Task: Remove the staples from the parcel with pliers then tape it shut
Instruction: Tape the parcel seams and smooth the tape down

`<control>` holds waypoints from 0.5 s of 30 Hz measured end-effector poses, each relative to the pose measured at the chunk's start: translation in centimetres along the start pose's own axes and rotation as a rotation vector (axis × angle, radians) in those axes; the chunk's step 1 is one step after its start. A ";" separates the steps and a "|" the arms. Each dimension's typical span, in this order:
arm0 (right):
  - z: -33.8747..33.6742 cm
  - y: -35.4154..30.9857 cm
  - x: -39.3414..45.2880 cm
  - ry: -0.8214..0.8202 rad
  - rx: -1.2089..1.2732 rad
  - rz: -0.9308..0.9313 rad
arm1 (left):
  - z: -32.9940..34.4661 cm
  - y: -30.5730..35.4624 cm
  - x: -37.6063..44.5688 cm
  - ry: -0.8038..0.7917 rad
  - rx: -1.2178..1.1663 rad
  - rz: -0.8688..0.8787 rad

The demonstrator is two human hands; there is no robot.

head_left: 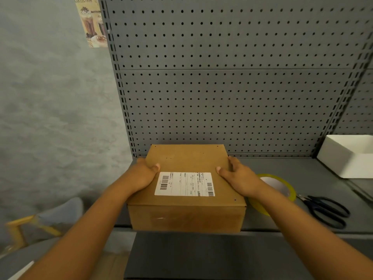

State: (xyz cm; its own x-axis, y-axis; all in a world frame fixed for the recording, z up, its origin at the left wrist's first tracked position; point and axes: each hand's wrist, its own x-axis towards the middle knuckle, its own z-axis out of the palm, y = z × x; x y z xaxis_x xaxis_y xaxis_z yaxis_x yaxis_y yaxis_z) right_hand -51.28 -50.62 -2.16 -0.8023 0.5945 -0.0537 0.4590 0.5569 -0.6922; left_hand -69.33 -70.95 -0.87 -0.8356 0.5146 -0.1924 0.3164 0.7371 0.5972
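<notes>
— What's behind where I'm standing to work?
— A grey perforated metal pegboard panel with slotted uprights, rising from my grey shelf.
— And to my left?
— A mottled grey wall, a printed drinks poster, and a yellow-framed chair low down.

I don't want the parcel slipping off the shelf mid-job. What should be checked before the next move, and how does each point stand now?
1. Left hand holds the parcel by its left side: ok.
2. Right hand holds its right side: ok.
3. Parcel fully on the shelf: not ok, its near edge overhangs.
4. Tape roll nearby: ok, right of the parcel.
5. Pliers at hand: not ok, only scissors show.
6. Staples left: cannot tell.
</notes>
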 end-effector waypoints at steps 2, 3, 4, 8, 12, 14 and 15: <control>-0.4 -0.1 0.3 -0.016 0.049 0.030 | -0.1 0.1 0.7 -0.015 0.009 -0.044; -0.5 -0.2 0.7 -0.018 0.090 0.049 | -0.1 0.2 1.1 -0.001 0.038 -0.045; -0.6 -0.2 1.0 -0.009 0.123 0.067 | 0.0 0.5 1.4 0.040 0.086 -0.026; -0.4 -0.2 3.1 0.114 0.107 0.084 | 0.8 3.0 1.8 0.203 0.236 0.206; -0.1 -0.5 5.1 0.090 0.155 0.106 | 3.0 6.0 2.1 0.106 0.241 0.421; 0.1 -0.5 5.7 0.080 0.169 0.105 | 4.4 7.3 2.7 0.031 0.233 0.479; 0.3 -0.3 5.9 0.083 0.179 0.095 | 5.0 7.8 3.1 0.007 0.242 0.501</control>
State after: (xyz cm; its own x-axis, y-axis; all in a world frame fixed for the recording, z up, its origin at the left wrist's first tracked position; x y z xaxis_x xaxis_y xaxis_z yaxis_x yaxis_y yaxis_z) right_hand -56.23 -47.48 -2.43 -0.7209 0.6894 -0.0708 0.4504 0.3884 -0.8039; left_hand -67.20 -61.38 -0.70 -0.5591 0.8257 0.0750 0.7694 0.4829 0.4182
